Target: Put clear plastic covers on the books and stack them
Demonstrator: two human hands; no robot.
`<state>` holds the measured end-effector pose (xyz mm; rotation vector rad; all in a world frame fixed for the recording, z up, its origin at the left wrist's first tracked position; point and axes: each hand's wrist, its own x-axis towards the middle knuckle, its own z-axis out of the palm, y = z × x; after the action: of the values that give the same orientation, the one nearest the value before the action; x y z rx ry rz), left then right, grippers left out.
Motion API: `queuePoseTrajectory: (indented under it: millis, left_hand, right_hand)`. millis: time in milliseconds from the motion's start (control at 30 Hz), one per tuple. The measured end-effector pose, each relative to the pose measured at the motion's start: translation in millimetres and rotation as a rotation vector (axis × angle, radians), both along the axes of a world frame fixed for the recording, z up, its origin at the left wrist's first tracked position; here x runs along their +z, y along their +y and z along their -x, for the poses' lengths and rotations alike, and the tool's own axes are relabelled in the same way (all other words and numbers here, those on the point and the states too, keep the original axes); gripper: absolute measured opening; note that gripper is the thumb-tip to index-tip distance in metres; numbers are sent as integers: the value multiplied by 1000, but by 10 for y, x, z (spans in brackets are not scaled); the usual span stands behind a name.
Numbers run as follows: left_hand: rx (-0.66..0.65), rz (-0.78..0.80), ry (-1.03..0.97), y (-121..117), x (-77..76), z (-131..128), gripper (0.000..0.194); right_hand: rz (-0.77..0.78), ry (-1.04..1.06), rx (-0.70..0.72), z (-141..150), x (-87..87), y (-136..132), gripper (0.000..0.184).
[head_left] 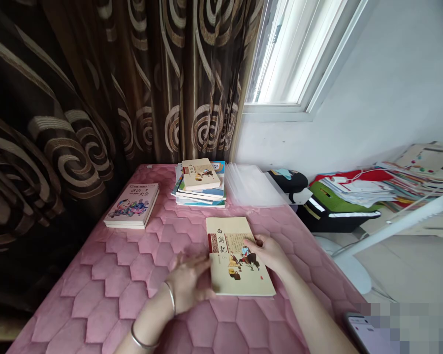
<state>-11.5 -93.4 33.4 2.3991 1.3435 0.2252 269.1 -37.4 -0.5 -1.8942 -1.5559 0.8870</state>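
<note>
right fingers pinch book edge | left fingers blurred, can't tell | 2 book stacks, plastic sheets beyond

A storybook lies near the middle of the mattress. Behind it is the book pile, with plastic sheets just right of that. Two stacked books lie at the left, a phone at the lower right.

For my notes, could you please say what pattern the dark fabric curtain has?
The dark brown curtain has beige spirals; the head view shows it.
</note>
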Motion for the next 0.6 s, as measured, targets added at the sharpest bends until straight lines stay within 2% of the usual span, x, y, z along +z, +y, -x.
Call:
queuePoseTrajectory:
  millis: [33, 67, 133, 200, 300, 500, 600]
  left_hand:
    - [80, -4, 9, 39, 57, 93, 58]
    - [219, -19, 33, 82, 107, 196, 52]
    - [570, -17, 150, 165, 172, 402, 46]
    - [749, 46, 279, 223, 186, 567, 45]
    - [783, 128, 338, 253, 155, 673, 48]
    - [819, 149, 253, 257, 85, 616, 45]
    - [830, 151, 190, 288, 27, 648, 32]
  right_hand:
    - [6, 9, -2, 0, 1, -1, 37]
    - [12, 16, -8, 0, 6, -3, 38]
    - [19, 33, -23, 1, 27, -8, 38]
    - [19, 93, -23, 2, 51, -13, 35]
    - [29, 258, -5, 2, 69, -18, 29]
    - [77, 461, -68, 5, 73, -15, 26]
    - [107, 499, -76, 16, 115, -13, 23]
